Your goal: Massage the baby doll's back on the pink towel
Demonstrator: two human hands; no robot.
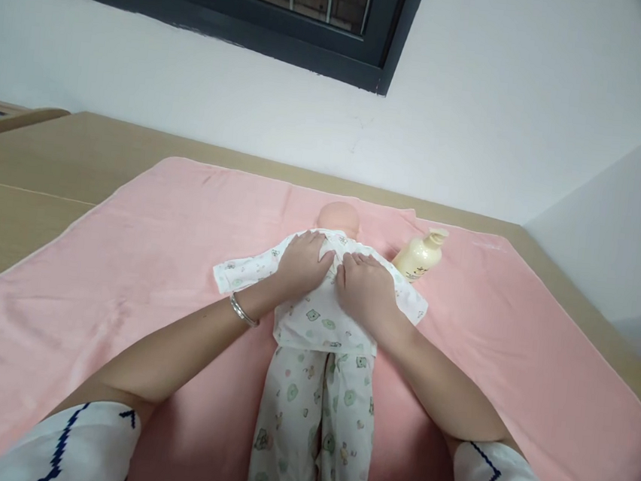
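Observation:
A baby doll [339,216] lies on a pink towel [143,254], head away from me. It wears a white printed shirt [318,323] and matching trousers [308,428]. My left hand [304,263] rests on the doll's upper chest, fingers curled at the shirt's collar. My right hand [366,289] lies beside it on the right side of the chest, pressing the shirt fabric. A silver bangle [242,311] circles my left wrist. Whether the fingers pinch the cloth or only press on it is unclear.
A cream pump bottle [421,256] lies on the towel just right of the doll's head. The towel covers a wooden table [33,167] that meets a white wall. A dark window frame [296,19] is above.

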